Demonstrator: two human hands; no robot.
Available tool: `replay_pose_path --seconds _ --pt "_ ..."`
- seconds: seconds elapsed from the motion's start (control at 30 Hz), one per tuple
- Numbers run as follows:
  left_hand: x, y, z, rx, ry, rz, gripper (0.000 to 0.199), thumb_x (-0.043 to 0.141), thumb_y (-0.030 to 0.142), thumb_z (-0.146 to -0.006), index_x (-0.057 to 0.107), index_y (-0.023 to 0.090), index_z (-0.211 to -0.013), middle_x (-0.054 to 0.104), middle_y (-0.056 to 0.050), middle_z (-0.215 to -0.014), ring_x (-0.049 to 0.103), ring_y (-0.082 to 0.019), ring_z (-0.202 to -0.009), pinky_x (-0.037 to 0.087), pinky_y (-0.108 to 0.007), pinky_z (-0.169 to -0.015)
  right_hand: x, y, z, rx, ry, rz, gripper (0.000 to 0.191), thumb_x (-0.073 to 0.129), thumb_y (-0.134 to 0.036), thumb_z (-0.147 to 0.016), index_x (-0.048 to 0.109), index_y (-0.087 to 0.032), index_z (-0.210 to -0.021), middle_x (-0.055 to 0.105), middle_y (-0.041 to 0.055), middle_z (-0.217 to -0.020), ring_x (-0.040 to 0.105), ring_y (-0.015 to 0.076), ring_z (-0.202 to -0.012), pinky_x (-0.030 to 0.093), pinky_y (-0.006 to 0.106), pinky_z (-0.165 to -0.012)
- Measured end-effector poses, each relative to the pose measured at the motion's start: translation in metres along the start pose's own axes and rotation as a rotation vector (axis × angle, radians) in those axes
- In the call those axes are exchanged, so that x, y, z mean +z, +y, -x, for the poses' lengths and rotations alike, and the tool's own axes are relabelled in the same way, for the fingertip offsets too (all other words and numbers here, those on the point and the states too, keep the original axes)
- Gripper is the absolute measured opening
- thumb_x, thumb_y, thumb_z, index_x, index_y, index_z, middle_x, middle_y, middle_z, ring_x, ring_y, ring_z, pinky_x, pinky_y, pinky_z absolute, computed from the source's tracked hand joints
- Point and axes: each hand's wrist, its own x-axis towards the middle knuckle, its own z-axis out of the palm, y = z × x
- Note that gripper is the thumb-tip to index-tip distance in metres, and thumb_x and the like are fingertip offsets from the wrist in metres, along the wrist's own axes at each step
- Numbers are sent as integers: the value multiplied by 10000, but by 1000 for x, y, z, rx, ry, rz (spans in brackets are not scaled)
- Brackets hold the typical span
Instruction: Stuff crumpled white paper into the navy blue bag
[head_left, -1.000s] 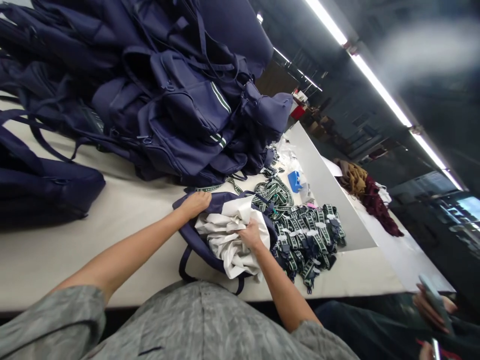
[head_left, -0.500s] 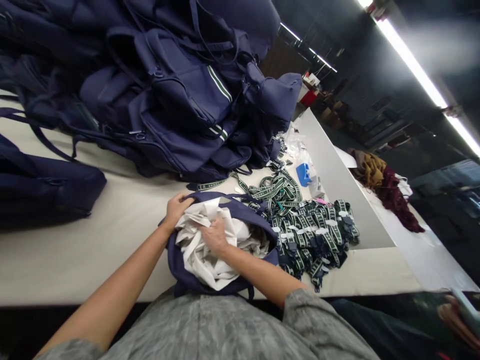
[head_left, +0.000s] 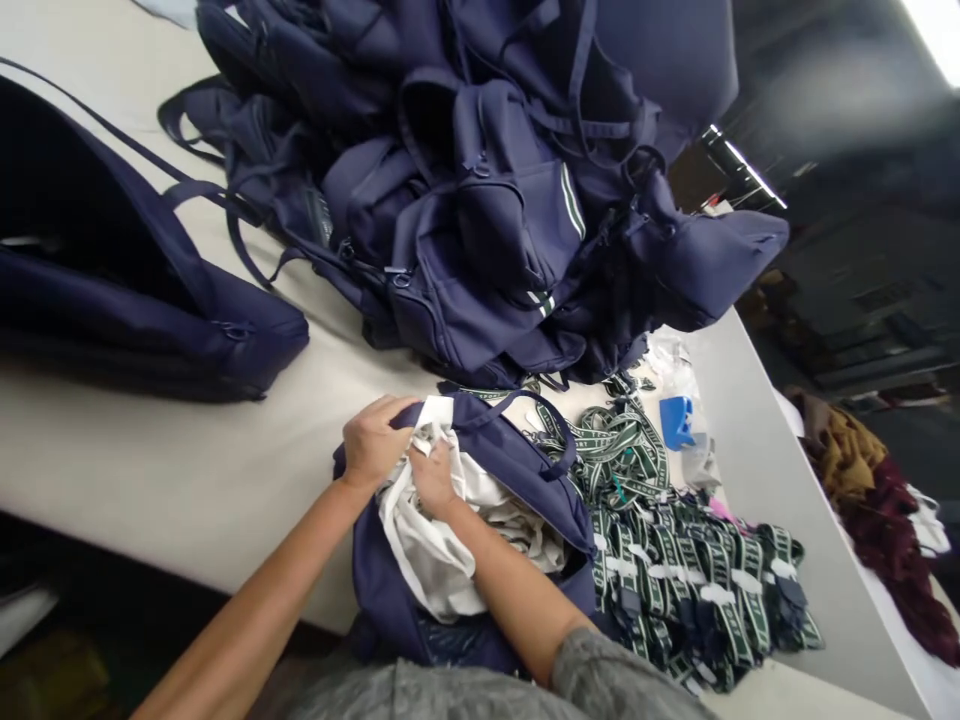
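A navy bag [head_left: 517, 445] lies open at the table's near edge, close to my body. Crumpled white material [head_left: 439, 575] fills its mouth; whether it is paper or cloth I cannot tell. My left hand [head_left: 375, 440] is closed over the bag's left rim, its thumb beside the white material. Inside the opening, my right hand [head_left: 435, 478] grips a bunch of that material, close to the left hand. Some fingertips of both hands are hidden in the folds. A navy carry handle loops over the bag's far side.
Navy backpacks [head_left: 495, 220] are heaped at the back. Another open navy bag [head_left: 247, 345] lies at left. Green-and-white lettered straps [head_left: 675, 570] cover the right side, with a blue plastic piece [head_left: 676, 422] behind them. Brown and maroon cloth [head_left: 874, 500] lies farther right.
My head view has turned left, so things appear farther right. My hands have drawn closer together at the bag's left rim, and the white material is pulled toward my left hand.
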Motion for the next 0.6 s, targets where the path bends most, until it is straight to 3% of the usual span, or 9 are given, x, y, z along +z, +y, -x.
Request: replay_pose_path --seconds 0.17,0.37,0.5,0.6 --pt "4 13 3 170 17 -140 408 473 66 -700 738 172 -992 717 -65 -865 660 -225 -852 520 -317 -813 0 12 -13 98 -40 365 200 503 -327 -839 618 -171 -790 628 111 -808 629 274 -984 548 405 -865" --pt "22 22 16 453 -99 -120 478 452 24 -682 665 94 -1104 643 -54 -704 610 -218 -658 501 -343 -620 -17 19 -4 152 79 687 367 398 -309 -931 688 -107 -1031 583 258 -964 537 422 -1202 546 597 -822" --pt "22 17 23 532 -248 -164 327 452 40 -771 646 99 -1028 610 -45 -669 580 -213 -621 462 -343 -571 -16 17 7 91 58 794 388 382 -217 -912 717 -67 -1037 606 238 -810 621 402 -968 438 710 -965" --pt "9 22 22 517 -386 -251 256 492 69 -822 632 132 -1027 606 -46 -711 576 -212 -679 462 -339 -618 -7 2 5 8 -1 962 391 381 -149 -877 717 -21 -1030 632 243 -785 617 368 -804 354 752 -1004"
